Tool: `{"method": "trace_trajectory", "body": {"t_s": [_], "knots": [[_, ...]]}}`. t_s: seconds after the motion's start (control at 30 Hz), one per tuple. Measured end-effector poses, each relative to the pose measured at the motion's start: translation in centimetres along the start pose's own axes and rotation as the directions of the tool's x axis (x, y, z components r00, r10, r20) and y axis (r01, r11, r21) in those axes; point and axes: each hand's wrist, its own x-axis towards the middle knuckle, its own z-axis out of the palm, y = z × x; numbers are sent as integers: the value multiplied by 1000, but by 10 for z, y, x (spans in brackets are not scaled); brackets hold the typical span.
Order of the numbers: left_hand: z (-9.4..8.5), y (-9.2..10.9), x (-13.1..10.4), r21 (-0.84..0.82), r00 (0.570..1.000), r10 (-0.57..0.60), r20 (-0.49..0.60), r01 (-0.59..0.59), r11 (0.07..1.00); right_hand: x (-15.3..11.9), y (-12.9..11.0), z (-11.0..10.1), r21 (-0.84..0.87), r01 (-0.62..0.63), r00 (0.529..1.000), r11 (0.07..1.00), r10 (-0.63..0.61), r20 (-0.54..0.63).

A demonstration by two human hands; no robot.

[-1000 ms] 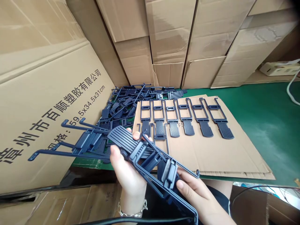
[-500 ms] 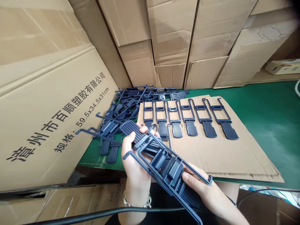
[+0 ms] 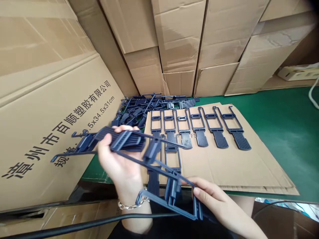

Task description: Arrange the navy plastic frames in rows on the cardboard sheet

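Observation:
My left hand [image 3: 119, 166] is wrapped around several dark blue plastic frames with ribbed paddles [image 3: 104, 136], held above the table's left side. Their hooked arms stick out to the left and right. Lower down, my right hand [image 3: 211, 196] pinches another dark blue plastic frame [image 3: 169, 207] by its end. That frame is tilted, its hooked arm pointing left, and it overlaps the long arms from the left-hand bundle. Whether the pieces touch there I cannot tell. Beyond my hands, similar frames lie in rows on a cardboard sheet [image 3: 224, 169].
A tangled pile of the same plastic frames [image 3: 139, 109] lies at the back left of the green table [image 3: 271, 132]. A large printed carton [image 3: 50, 116] leans in on the left. Stacked boxes [image 3: 179, 36] wall the back. A black cable [image 3: 99, 224] crosses in front.
My left hand has moved left with its bundle. My right hand now holds a frame lower and apart from the bundle, where the pieces were stacked together before.

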Motion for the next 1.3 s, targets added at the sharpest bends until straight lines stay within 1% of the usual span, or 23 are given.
{"method": "trace_trajectory", "body": {"t_s": [0.03,0.1,0.17,0.2,0.27,0.3,0.33,0.37,0.43,0.47,0.53,0.6,0.67,0.73,0.77,0.8,0.87,0.97,1.03,1.1,1.13,1.3], "knots": [[-7,6,2,25,998,66,-2,-66,998,-3,3,0,-35,-7,1000,999,7,20],[-19,18,5,78,986,161,-40,-157,984,-8,7,-2,-110,-35,996,993,43,72],[-29,29,7,105,974,203,-96,-193,976,-13,10,-7,-155,-53,986,986,76,147],[-33,34,7,113,972,204,-117,-191,975,-15,12,-11,-152,-45,978,987,75,196],[-40,41,6,121,959,227,-171,-208,970,-21,18,-18,-80,-21,959,997,43,280],[-42,43,6,123,952,231,-199,-210,970,-24,22,-22,-26,-16,953,1000,23,302],[-45,45,5,123,947,226,-230,-202,972,-27,27,-26,27,-20,955,999,11,298],[-48,45,4,122,943,213,-256,-187,975,-30,33,-29,77,-32,965,996,11,260],[-52,44,3,118,939,201,-280,-174,978,-34,44,-32,182,-61,994,981,43,99],[-53,43,3,117,940,194,-282,-167,979,-34,49,-33,244,-54,999,968,55,2],[-54,40,1,112,929,219,-297,-194,975,-30,51,-32,399,5,987,917,60,-151],[-53,37,-1,102,936,204,-288,-182,978,-21,47,-32,531,78,974,844,49,-220],[-51,35,-4,107,954,163,-253,-139,984,-8,37,-35,601,86,964,795,85,-252],[-49,32,-6,122,961,144,-237,-118,985,4,28,-41,614,63,943,787,155,-295],[-48,30,-7,129,958,144,-247,-114,985,9,25,-44,607,58,926,793,184,-329],[-49,29,-7,135,953,149,-265,-116,984,13,23,-47,589,63,908,805,199,-368],[-52,28,-6,148,946,137,-293,-96,984,18,22,-51,516,92,870,851,184,-458],[-58,30,-5,174,938,153,-311,-101,979,16,24,-52,387,101,817,917,145,-559],[-61,32,-5,187,924,178,-340,-119,975,10,25,-52,326,63,779,943,158,-607],[-62,34,-6,187,920,163,-357,-101,977,2,26,-52,298,28,747,954,179,-641],[-62,34,-6,190,921,161,-355,-97,977,-1,26,-52,302,29,738,953,184,-650],[-61,28,-4,214,919,201,-339,-133,968,-13,33,-54,403,77,741,912,217,-635]]}}
